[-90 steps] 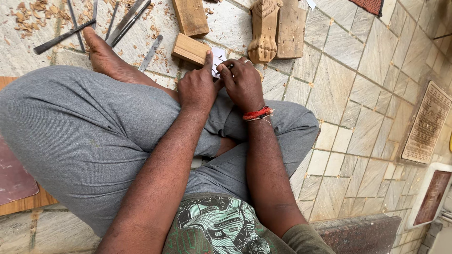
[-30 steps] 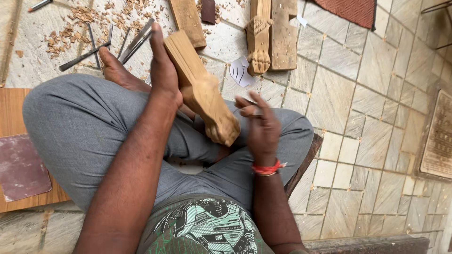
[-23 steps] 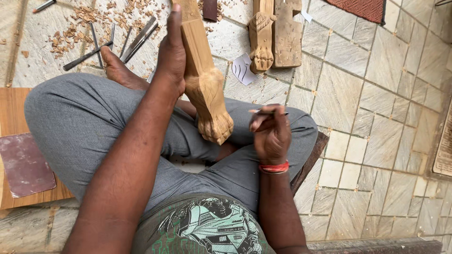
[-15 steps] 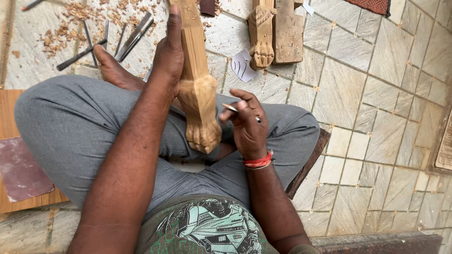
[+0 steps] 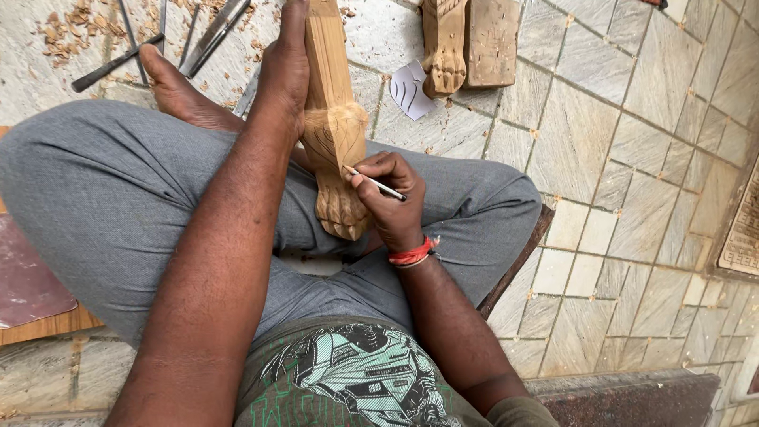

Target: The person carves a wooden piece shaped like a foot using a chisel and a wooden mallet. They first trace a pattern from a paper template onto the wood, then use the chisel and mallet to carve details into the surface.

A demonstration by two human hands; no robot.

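Head view: left hand (image 5: 286,75) grips pale carved wooden leg (image 5: 335,126); right hand (image 5: 393,198) pinches thin pencil (image 5: 378,184) against it.

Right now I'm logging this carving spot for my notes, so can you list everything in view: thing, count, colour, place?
carved wooden leg: one, tan, upright over the lap
pencil: one, white and dark, tip on the leg
second carved leg: one, tan, on the floor at top
wooden block: one, tan, beside that leg
paper scrap: one, white with pencil lines, on the floor
metal tools: several, grey, top left
wood shavings: many, tan, top left
board: one, reddish top, at left
stone floor: pale tiles
wrist band: one, red-orange, right wrist
left hand: grips the upright leg
right hand: holds the pencil
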